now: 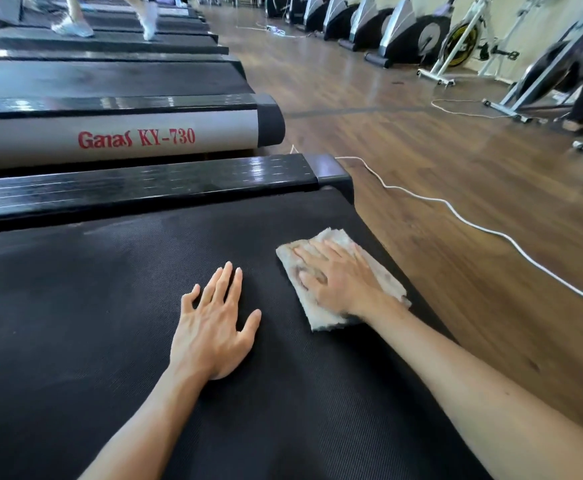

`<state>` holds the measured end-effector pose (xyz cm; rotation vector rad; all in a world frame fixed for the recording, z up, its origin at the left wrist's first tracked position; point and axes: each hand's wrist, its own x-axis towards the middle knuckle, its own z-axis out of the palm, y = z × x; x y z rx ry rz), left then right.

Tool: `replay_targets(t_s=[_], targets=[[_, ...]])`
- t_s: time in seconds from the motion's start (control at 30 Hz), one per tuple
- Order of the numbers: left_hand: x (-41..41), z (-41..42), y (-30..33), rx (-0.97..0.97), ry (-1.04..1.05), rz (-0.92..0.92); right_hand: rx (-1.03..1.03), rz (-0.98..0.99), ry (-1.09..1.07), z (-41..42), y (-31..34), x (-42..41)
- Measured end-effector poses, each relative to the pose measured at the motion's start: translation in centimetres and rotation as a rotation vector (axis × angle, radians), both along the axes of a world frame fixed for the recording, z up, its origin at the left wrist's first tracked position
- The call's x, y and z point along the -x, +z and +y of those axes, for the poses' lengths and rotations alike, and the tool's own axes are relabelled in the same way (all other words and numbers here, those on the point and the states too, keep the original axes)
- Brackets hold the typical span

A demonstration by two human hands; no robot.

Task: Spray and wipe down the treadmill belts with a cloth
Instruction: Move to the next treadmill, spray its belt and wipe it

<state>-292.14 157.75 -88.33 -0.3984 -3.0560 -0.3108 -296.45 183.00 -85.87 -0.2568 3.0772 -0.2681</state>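
Right hand (343,278) (flat, open grip) presses cloth (383,275) onto belt (75,306).

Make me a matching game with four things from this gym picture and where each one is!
Things:
1. pale crumpled cloth
2. left hand
3. white cable
4. red "Ganas KY-730" lettering

Places:
A. snaking across the brown wooden floor
B. flat on the bare black treadmill belt, fingers spread
C. on the grey side rail of the next treadmill
D. under the right hand, near the belt's end

Pairs: 1-D, 2-B, 3-A, 4-C
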Motion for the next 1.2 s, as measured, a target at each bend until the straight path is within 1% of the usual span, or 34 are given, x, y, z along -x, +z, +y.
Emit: replay_targets(t_s=[0.1,0.17,0.23,0.33,0.37,0.47,0.57,0.63,0.67,0.73,0.83,0.9,0.97,1.03,1.1,1.2], targets=[[0.0,0.1,0.0,-0.005,0.001,0.006,-0.002,-0.026,-0.049,3.0,0.1,-4.6],[-0.2,0.2,0.0,-0.007,0.007,0.005,-0.015,-0.012,-0.125,5.1,0.1,-3.4],[-0.2,0.3,0.1,-0.012,0.008,0.005,-0.012,0.021,-0.208,5.9,0.0,1.1],[0.0,0.1,0.0,0.012,0.011,0.019,0.0,0.035,-0.374,4.5,-0.6,9.3],[0.0,0.2,-0.2,0.014,0.01,0.026,-0.01,0.039,-0.389,3.6,-0.7,11.4],[0.0,0.1,-0.1,-0.009,0.007,0.03,-0.059,0.026,-0.265,-2.3,-0.3,14.8],[0.2,0.0,-0.1,-0.005,0.0,0.033,-0.06,0.035,-0.019,-9.2,0.1,14.7],[0.1,-0.1,-0.1,-0.016,-0.003,0.039,-0.038,0.011,0.103,-10.5,0.0,14.7],[0.1,-0.1,-0.2,-0.017,-0.006,0.042,-0.022,0.0,0.123,-9.7,0.2,14.8],[0.1,-0.2,-0.1,-0.029,-0.011,0.042,-0.021,0.005,0.058,-6.1,0.6,15.5],[0.1,-0.2,-0.2,-0.029,-0.013,0.04,-0.046,0.057,-0.171,1.2,0.6,16.7],[0.1,-0.1,-0.1,-0.02,-0.012,0.045,0.022,0.018,-0.288,4.4,0.6,16.8],[0.1,0.0,-0.1,-0.028,-0.005,0.058,0.075,-0.02,-0.362,5.2,0.7,16.8],[0.1,0.0,-0.2,-0.04,-0.005,0.065,0.078,-0.019,-0.387,4.7,0.8,16.3],[0.1,0.0,-0.2,-0.055,-0.013,0.047,0.077,-0.019,-0.362,4.5,1.1,14.7],[0.0,-0.1,0.0,-0.018,-0.006,0.033,0.104,-0.027,-0.354,6.1,1.0,10.7]])
